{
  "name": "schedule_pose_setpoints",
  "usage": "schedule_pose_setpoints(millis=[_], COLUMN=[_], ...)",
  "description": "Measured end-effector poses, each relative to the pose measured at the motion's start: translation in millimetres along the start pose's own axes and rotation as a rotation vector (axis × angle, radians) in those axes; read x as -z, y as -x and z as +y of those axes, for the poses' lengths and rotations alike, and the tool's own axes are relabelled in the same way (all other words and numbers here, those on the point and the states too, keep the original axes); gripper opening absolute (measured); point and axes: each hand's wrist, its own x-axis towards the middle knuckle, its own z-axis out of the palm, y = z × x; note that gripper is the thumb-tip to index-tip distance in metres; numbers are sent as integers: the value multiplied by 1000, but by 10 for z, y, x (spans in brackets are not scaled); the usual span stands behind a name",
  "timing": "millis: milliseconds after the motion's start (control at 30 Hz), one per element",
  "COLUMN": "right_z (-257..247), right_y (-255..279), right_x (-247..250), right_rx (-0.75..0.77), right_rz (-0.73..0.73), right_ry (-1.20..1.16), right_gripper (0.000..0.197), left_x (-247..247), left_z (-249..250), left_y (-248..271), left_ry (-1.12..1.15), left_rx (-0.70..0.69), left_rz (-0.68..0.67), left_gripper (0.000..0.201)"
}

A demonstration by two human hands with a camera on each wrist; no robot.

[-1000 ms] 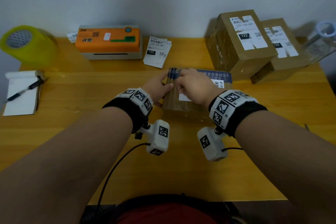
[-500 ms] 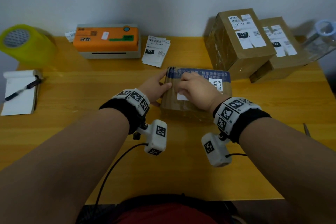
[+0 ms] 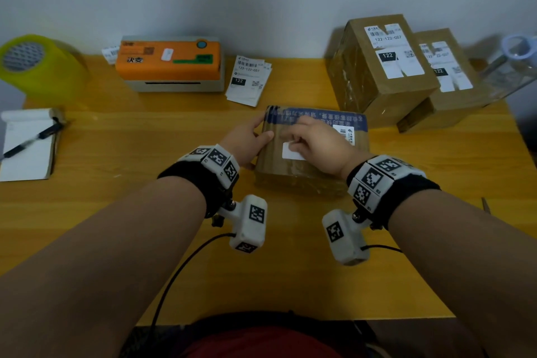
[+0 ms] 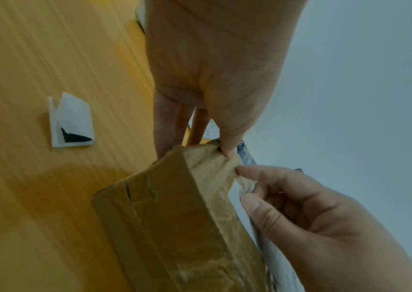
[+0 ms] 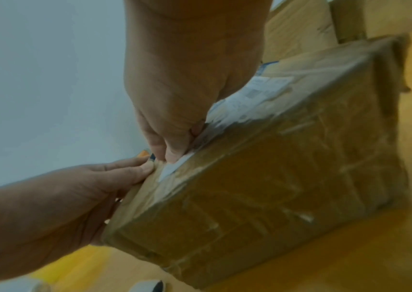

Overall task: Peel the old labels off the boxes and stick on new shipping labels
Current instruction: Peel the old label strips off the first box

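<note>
A taped cardboard box (image 3: 302, 174) with a blue band along its far edge lies at the table's middle. My left hand (image 3: 255, 136) grips its left end, with the thumb (image 4: 227, 148) on the top corner and the fingers down the side. My right hand (image 3: 296, 136) rests on top with curled fingers and pinches the edge of the white old label (image 3: 290, 151), which the right wrist view shows wrinkled and partly torn (image 5: 249, 94). A stack of new labels (image 3: 248, 80) lies behind the box.
An orange label printer (image 3: 170, 62) stands at the back, with a yellow tape roll (image 3: 35, 67) and a notepad with a pen (image 3: 26, 148) at the left. Two labelled boxes (image 3: 380, 67) and a clear container (image 3: 520, 64) stand at the back right. A folded paper scrap (image 4: 72, 122) lies left of the box.
My right hand's fingers have drawn back from the box's far left corner toward me, along the top. My left hand keeps its grip on the box's left end.
</note>
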Motion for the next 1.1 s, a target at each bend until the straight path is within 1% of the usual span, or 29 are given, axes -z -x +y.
schedule_pose_setpoints(millis=[100,200,267,333,433,533,733,867,933,1033,1100], right_z=[26,13,-30,-73,-106,-108,-66,-56,-20,3,-10], right_y=[26,14,-25,-89,-171,-185,-121,-60,5,74,60], right_x=[-60,-79,-44,17,66,47,-41,-60,-65,-64,-56], right_rx=[42,42,19,-11,-4,20,26,53,43,-4,-35], right_rz=[90,126,98,19,-58,-68,-21,-55,-48,33,56], right_ry=[-7,-18,-29,6,71,111,148,180,149,7,-31], right_gripper=[19,15,12,9,10,9,8,11,9,11,8], left_x=[1,7,10,8,11,15,11,3,-3,-2,6], left_z=[6,3,-1,0,3,7,9,14,18,10,8], left_y=[-5,-6,-11,-18,-24,-13,-12,-16,-18,-13,-9], left_ry=[-10,-29,-30,-20,-8,-5,-29,-50,-52,-56,-72], left_rx=[3,-4,0,7,15,15,4,-3,-9,-13,-19], left_rz=[3,1,-3,-1,-4,-7,-8,-9,-12,-12,-8], left_gripper=[51,52,52,51,51,51,52,52,50,50,50])
